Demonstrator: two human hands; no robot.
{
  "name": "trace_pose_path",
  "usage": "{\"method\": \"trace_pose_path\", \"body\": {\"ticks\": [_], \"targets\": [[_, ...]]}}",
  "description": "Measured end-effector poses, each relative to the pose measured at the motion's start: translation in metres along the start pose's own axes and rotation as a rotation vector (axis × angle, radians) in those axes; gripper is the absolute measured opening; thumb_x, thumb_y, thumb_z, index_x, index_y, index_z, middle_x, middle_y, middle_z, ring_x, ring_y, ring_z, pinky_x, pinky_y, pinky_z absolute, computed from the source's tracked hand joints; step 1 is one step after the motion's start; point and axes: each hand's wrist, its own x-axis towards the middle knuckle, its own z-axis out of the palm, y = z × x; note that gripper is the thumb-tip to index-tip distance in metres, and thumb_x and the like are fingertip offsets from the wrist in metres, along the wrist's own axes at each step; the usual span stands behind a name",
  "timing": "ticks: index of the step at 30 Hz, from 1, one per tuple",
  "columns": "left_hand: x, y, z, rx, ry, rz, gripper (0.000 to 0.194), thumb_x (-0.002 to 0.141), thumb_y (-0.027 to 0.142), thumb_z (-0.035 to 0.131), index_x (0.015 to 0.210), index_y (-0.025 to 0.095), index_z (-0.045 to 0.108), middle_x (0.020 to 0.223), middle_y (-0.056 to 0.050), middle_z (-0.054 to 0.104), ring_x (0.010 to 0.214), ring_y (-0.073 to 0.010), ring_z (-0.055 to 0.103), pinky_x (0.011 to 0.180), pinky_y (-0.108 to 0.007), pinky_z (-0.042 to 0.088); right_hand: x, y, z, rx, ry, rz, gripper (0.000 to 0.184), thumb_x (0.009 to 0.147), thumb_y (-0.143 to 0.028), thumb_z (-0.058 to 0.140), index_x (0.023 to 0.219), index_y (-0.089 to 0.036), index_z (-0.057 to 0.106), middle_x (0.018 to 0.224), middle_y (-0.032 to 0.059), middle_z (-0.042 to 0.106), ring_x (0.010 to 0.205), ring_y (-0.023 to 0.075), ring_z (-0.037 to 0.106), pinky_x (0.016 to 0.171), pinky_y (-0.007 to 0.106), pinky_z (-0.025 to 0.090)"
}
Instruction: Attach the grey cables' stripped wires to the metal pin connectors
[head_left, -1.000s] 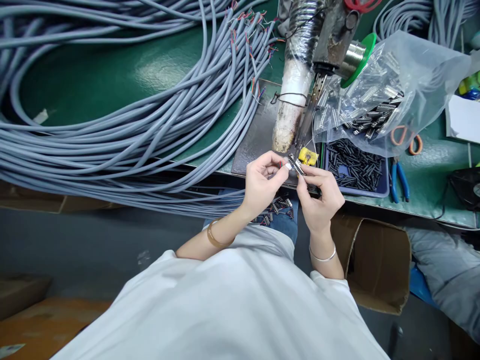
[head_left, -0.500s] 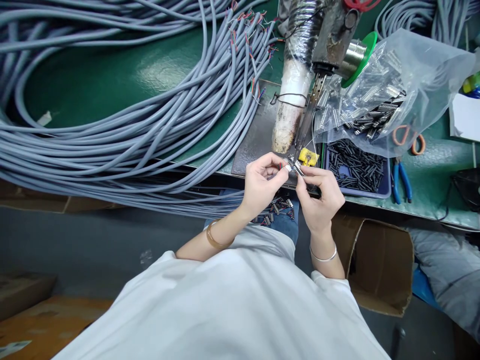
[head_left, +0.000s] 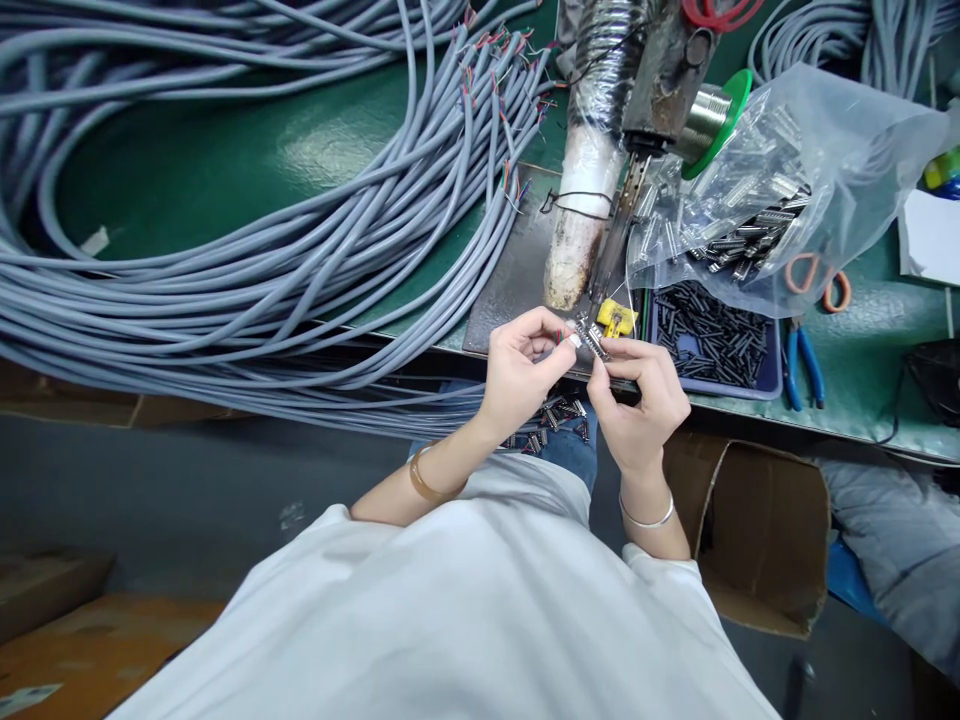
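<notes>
Between finger and thumb, my left hand [head_left: 526, 365] pinches thin coloured wires [head_left: 561, 334] at one end of a small metal connector [head_left: 592, 338]. My right hand [head_left: 637, 395] grips the connector's other end. Just above it is the tip of a soldering iron [head_left: 619, 235], fixed pointing down; whether it touches the connector I cannot tell. A thin strand of solder hangs beside a yellow piece [head_left: 618, 318] behind the connector. Several finished-looking connectors with wires [head_left: 551, 412] lie over my lap below the table edge.
Grey cables [head_left: 315, 240] with bared coloured ends fill the left. A wrapped hose [head_left: 581, 220] stands beside the iron. Rightward are a solder spool [head_left: 712, 120], a plastic bag of connectors [head_left: 765, 200], a tray of black tubes [head_left: 772, 375], blue-handled pliers [head_left: 801, 360] and orange-handled scissors [head_left: 834, 292].
My hands stay almost in place under the iron. The connector has turned slightly and my right fingertips have shifted a little left. The view moves very slightly.
</notes>
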Motion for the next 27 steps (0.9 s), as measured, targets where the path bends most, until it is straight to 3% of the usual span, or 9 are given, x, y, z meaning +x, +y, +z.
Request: {"method": "trace_pose_path", "body": {"ticks": [10,18,27], "targets": [[-0.002,0.000,0.004,0.052,0.028,-0.003,0.009,0.075,0.014,0.070,0.071,0.014,0.062,0.071,0.002,0.063,0.056,-0.0038,0.053,0.053,-0.014,0.042,0.003,0.001,0.000,-0.052,-0.031,0.020,0.016,0.087,-0.013,0.070,0.082,-0.024,0.061,0.094,0.0013,0.073,0.088,0.0153,0.070,0.080,0.031,0.058],[0.000,0.004,0.006,0.078,0.037,0.018,0.010,0.075,0.014,0.070,0.070,0.015,0.062,0.070,0.002,0.062,0.056,-0.0050,0.052,0.052,-0.016,0.042,0.008,-0.002,-0.001,-0.069,-0.008,0.019,0.015,0.085,-0.014,0.073,0.081,-0.024,0.063,0.095,0.0009,0.072,0.088,0.0154,0.070,0.079,0.030,0.058],[-0.002,0.002,0.002,0.048,-0.020,-0.058,0.009,0.071,0.013,0.069,0.068,0.015,0.060,0.067,0.002,0.061,0.056,-0.0046,0.051,0.052,-0.015,0.041,0.000,0.000,-0.004,-0.056,-0.038,-0.013,0.015,0.087,-0.013,0.067,0.084,-0.024,0.058,0.091,0.0016,0.073,0.086,0.0148,0.070,0.072,0.027,0.057]]}}
